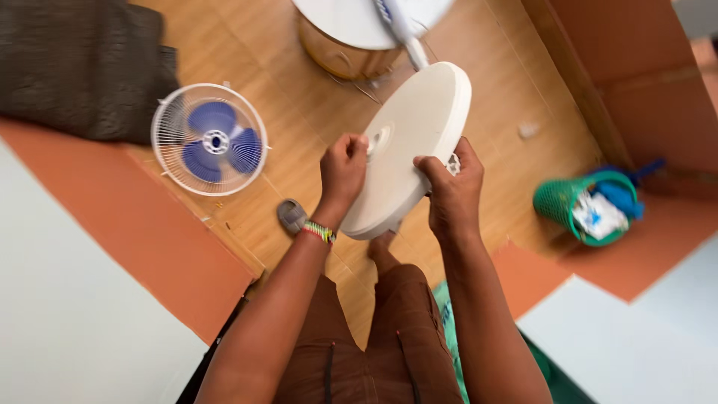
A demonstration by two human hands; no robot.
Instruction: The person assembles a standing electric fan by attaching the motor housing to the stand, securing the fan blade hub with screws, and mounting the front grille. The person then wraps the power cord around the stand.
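I hold a round cream-white fan base (407, 142) tilted in front of me, its underside facing me. My right hand (451, 193) grips its lower right rim. My left hand (342, 170) is closed at the middle of the disc, fingers pinched on something small at the centre hole; what it pinches is hidden. A white pole (404, 34) runs from the top of the base toward the upper edge of the view. My legs in brown shorts (389, 337) are below.
A fan head with white grille and blue blades (210, 140) lies on the wooden floor at left. A dark cloth (82, 67) lies upper left. A green basket of rubbish (587, 206) stands at right. A round metal-sided container (344, 37) is behind the base. A grey sandal (292, 215) lies nearby.
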